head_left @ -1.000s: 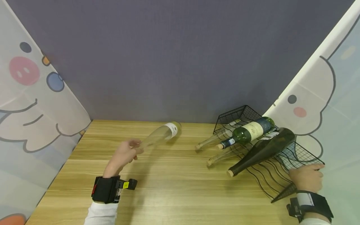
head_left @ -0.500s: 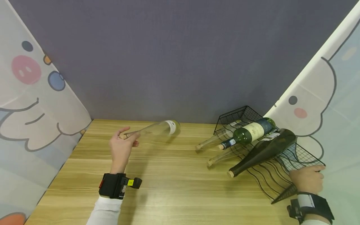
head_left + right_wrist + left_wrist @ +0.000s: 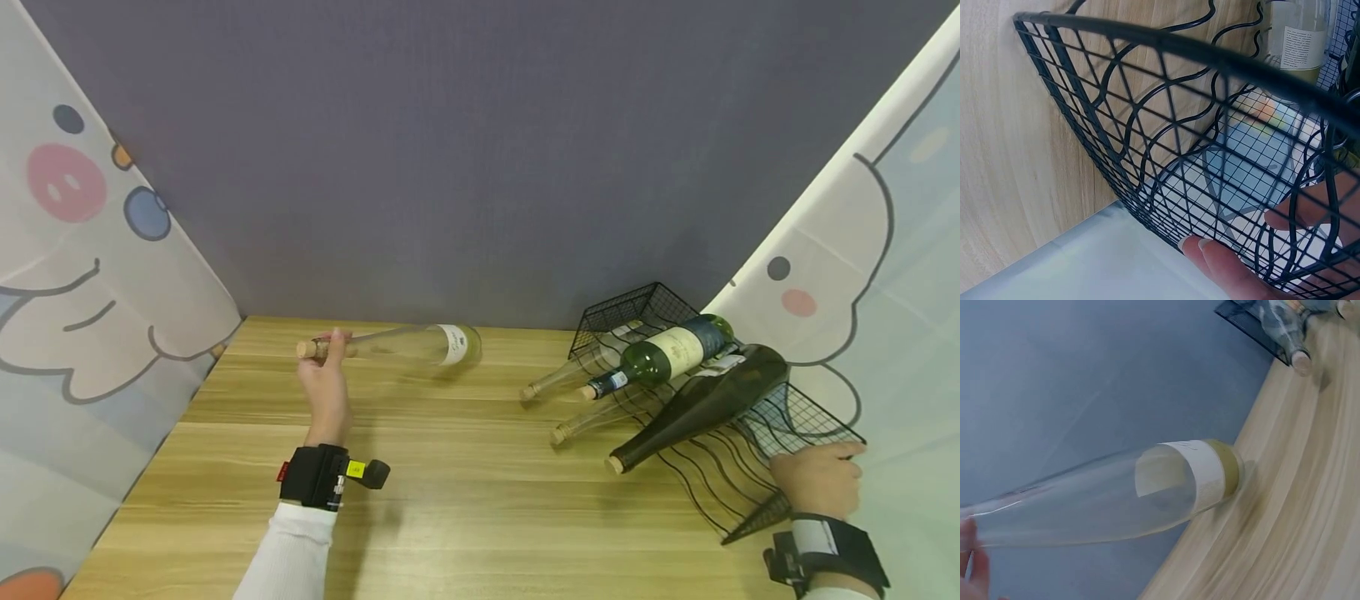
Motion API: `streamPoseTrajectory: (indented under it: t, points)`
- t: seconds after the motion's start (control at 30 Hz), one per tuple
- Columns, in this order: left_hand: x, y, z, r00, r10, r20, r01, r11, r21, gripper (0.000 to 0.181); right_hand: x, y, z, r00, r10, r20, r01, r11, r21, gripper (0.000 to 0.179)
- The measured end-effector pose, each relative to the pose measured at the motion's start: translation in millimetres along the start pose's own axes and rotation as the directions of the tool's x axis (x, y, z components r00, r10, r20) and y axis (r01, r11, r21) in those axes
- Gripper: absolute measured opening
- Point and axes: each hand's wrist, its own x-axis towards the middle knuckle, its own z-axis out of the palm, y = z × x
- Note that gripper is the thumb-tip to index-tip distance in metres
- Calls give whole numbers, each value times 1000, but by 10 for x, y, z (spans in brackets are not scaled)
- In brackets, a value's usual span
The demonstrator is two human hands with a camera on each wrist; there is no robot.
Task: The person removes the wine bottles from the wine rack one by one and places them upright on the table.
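My left hand grips a clear glass wine bottle by its neck, just below the cork. The bottle points left with its cork; its white-labelled base end lies to the right. In the left wrist view, that bottle slants across, its base right at the tabletop. At the right, my right hand holds the near right corner of a black wire wine rack. Its fingers press against the mesh side in the right wrist view.
On the rack lie a green bottle with a cream label, a dark bottle and two clear corked bottles, necks toward the left. The wooden table ends at a grey back panel. Printed curtains flank both sides.
My left hand has moved up and slid along to the bottle's neck, closing round it. The bottle's cork end has swung up and left, so it lies flatter across. My right hand stays put.
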Motion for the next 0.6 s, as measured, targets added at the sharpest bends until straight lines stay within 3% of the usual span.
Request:
streamPoseTrajectory:
  t: [0.1,0.33,0.47,0.6]
  points:
    - [8,-1,-16,999,-16,36,19,998,-64,28,1,4,-4,1000,4,-3,-4,1000,2,92]
    - [-14,9,-26,995,7,96,-4,999,-37,21,-9,-1,-22,1000,31,-5,-31,999,15,92]
    - [-34,10,-28,990,62,129,-69,996,53,25,-18,-8,-27,1000,26,-2,-26,999,19,92]
    - [-63,28,4,971,138,195,-168,975,143,28,-24,-15,-20,1000,19,9,-19,1000,18,92]
